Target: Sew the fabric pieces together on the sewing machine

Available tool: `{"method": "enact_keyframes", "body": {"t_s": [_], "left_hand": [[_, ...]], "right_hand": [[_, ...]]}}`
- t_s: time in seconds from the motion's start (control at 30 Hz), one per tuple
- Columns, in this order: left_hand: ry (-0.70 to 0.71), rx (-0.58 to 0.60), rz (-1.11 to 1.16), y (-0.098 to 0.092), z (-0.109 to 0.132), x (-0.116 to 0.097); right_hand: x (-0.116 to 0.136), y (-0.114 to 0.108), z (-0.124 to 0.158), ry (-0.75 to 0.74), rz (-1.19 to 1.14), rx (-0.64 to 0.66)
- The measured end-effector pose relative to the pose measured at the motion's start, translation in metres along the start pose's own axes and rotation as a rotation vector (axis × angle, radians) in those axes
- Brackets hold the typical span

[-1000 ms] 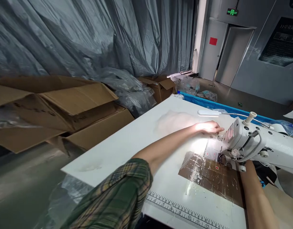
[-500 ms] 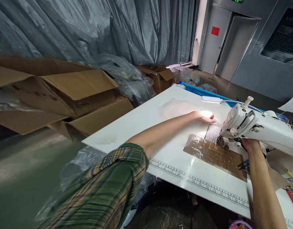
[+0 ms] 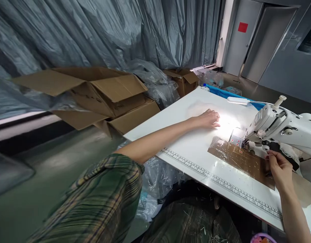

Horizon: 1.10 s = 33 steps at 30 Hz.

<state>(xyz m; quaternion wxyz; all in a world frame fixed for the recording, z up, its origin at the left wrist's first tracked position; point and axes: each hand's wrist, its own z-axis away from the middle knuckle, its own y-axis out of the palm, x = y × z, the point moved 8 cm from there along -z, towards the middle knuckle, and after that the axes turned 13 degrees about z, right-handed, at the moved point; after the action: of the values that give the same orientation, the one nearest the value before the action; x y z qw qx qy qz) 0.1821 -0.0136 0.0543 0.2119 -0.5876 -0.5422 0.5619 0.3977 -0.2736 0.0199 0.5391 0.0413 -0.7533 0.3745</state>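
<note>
My left hand (image 3: 209,119) is over the white table (image 3: 178,138), left of the lit patch, with its fingers curled together; what they hold, if anything, is too small to tell. At the right, the white sewing machine (image 3: 294,126) has its needle area above a metal plate with red marks (image 3: 236,140). Brown tape-like sheeting (image 3: 236,158) covers the tabletop in front of it. Beside the machine's head my right hand (image 3: 279,165) is raised, thumb and fingertips pinched near a small white knob (image 3: 265,147). Whatever lies in that pinch cannot be made out.
A printed ruler (image 3: 216,184) runs along the table's front edge. Open cardboard boxes (image 3: 120,89) and clear plastic (image 3: 160,81) stand behind at the left. A lamp with a white head (image 3: 238,100) reaches over the table. Blue material (image 3: 221,92) borders the far edge.
My left hand has drawn back leftward from the machine. My right hand has come out from behind the machine's head toward me, into fuller view. The camera view has turned left.
</note>
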Motion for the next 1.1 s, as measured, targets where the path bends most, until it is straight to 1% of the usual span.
{"method": "enact_keyframes", "body": {"t_s": [0.07, 0.13, 0.3, 0.4, 0.47, 0.6, 0.67, 0.73, 0.83, 0.9, 1.0, 1.1], "left_hand": [[-0.015, 0.025, -0.030, 0.005, 0.013, -0.001], [-0.005, 0.011, -0.054, 0.008, 0.022, -0.006], [0.013, -0.061, -0.037, 0.005, 0.028, -0.023], [0.035, -0.065, 0.074, 0.000, 0.027, -0.038], [0.022, -0.043, 0.185, 0.000, 0.026, -0.048], [-0.135, 0.006, 0.420, 0.003, 0.027, -0.060], [-0.215, 0.003, 0.583, 0.004, 0.029, -0.068], [-0.266, -0.003, 0.723, 0.005, 0.032, -0.079], [-0.280, 0.033, 0.800, 0.010, 0.038, -0.100], [-0.269, 0.090, 0.820, 0.016, 0.042, -0.114], [-0.211, 0.168, 0.779, 0.023, 0.049, -0.133], [-0.145, 0.228, 0.797, 0.027, 0.057, -0.146]], "right_hand": [[0.003, 0.007, 0.004, -0.061, 0.046, 0.027], [0.006, 0.012, 0.008, -0.127, 0.087, 0.051], [0.016, 0.016, 0.019, -0.302, 0.167, 0.039], [0.025, 0.018, 0.026, -0.403, 0.182, 0.059], [0.032, 0.022, 0.032, -0.461, 0.177, 0.091], [0.042, 0.028, 0.040, -0.513, 0.164, 0.164], [0.045, 0.033, 0.044, -0.472, 0.119, 0.251], [0.048, 0.041, 0.052, -0.373, 0.025, 0.414], [0.062, 0.059, 0.072, -0.230, -0.140, 0.701], [0.075, 0.068, 0.084, -0.188, -0.215, 0.819], [0.089, 0.078, 0.094, -0.156, -0.313, 0.896], [0.084, 0.082, 0.097, -0.047, -0.374, 0.884]]}}
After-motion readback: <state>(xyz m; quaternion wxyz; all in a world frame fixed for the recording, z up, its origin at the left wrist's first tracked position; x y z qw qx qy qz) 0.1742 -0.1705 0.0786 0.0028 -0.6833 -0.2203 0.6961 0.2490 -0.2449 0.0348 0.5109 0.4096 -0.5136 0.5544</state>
